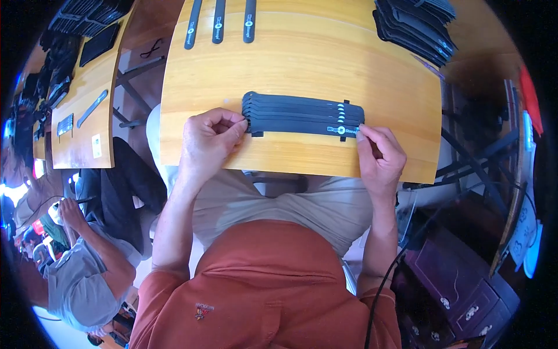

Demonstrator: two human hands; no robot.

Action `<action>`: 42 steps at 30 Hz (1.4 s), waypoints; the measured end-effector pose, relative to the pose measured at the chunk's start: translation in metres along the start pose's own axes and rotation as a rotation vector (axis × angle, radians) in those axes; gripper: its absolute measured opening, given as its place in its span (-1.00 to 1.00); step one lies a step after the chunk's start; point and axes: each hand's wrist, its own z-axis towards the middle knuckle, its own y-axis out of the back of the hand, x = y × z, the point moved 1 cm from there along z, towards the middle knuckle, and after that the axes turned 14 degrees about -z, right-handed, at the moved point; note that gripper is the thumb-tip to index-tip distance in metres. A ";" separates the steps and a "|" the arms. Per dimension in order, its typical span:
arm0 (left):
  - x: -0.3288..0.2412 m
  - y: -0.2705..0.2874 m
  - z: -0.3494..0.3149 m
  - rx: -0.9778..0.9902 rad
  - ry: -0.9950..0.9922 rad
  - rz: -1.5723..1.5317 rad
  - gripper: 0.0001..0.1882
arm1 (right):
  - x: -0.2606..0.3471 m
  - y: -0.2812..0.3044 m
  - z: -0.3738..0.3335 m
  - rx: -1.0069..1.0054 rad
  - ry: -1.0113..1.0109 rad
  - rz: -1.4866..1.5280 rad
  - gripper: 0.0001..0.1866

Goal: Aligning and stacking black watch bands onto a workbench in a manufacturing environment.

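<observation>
Overlapped black straps (293, 113) lie near the front edge of the wooden table (302, 67). The left hand (210, 142) pinches their left end; the right hand (381, 156) touches the right end, though whether it grips cannot be told. Bare wood separates them from three loose strips (218, 26) at the far side.

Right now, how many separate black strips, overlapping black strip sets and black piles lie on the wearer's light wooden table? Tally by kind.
Separate flat black round-ended strips: 3
Overlapping black strip set: 1
Heaped pile of flat black pieces: 1
Total: 5
</observation>
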 end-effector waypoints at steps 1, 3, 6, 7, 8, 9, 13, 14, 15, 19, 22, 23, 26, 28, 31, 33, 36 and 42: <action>0.000 0.000 0.000 -0.005 -0.003 0.002 -0.88 | 0.000 0.000 0.000 0.000 0.005 -0.009 -0.88; -0.001 -0.001 0.000 -0.006 -0.007 0.002 -0.88 | 0.000 0.000 0.000 -0.001 0.010 -0.023 -0.88; -0.001 -0.001 0.000 -0.012 0.006 -0.012 -0.88 | 0.000 0.000 0.000 0.005 0.003 -0.033 -0.87; -0.001 -0.001 0.000 -0.006 -0.001 -0.010 -0.88 | 0.000 0.000 0.000 0.009 0.001 -0.037 -0.87; -0.001 -0.001 0.001 0.000 -0.008 -0.007 -0.88 | 0.001 0.001 0.000 0.013 0.000 -0.042 -0.86; -0.002 -0.001 0.000 0.003 -0.008 -0.009 -0.88 | 0.001 0.001 -0.001 0.012 -0.001 -0.045 -0.86; -0.003 -0.003 0.000 -0.011 0.022 -0.018 -0.88 | 0.000 0.000 -0.002 0.001 0.002 -0.063 -0.85; -0.003 -0.003 0.000 -0.019 0.030 -0.030 -0.88 | 0.000 0.000 -0.002 -0.004 0.003 -0.058 -0.85; -0.002 -0.003 0.000 -0.018 0.030 -0.032 -0.88 | 0.000 0.000 -0.001 -0.004 0.003 -0.060 -0.85; -0.003 -0.002 0.000 -0.014 0.023 -0.005 -0.88 | 0.000 0.000 -0.002 -0.003 0.011 -0.067 -0.84; 0.001 0.000 0.001 -0.012 0.029 -0.012 -0.88 | -0.001 -0.001 -0.003 0.000 0.000 -0.065 -0.84; 0.002 0.000 0.002 -0.008 0.028 -0.020 -0.88 | -0.001 -0.001 -0.003 -0.004 -0.001 -0.067 -0.84; -0.001 0.000 0.001 -0.002 0.023 -0.014 -0.88 | 0.000 -0.001 -0.003 -0.002 -0.001 -0.064 -0.84; -0.001 0.000 0.001 -0.005 0.016 -0.004 -0.88 | 0.000 -0.001 -0.003 -0.003 0.005 -0.067 -0.84; -0.002 0.000 0.001 -0.008 0.010 0.008 -0.88 | 0.000 -0.001 -0.003 -0.004 0.015 -0.072 -0.84; -0.003 0.000 0.001 -0.008 0.013 0.011 -0.88 | -0.001 -0.001 -0.003 -0.004 0.019 -0.073 -0.84; -0.005 0.000 0.000 -0.010 0.019 0.025 -0.89 | -0.002 -0.003 -0.004 0.000 0.022 -0.082 -0.84; -0.008 -0.003 0.000 -0.008 0.011 0.034 -0.88 | 0.004 -0.001 -0.004 -0.016 0.020 -0.107 -0.87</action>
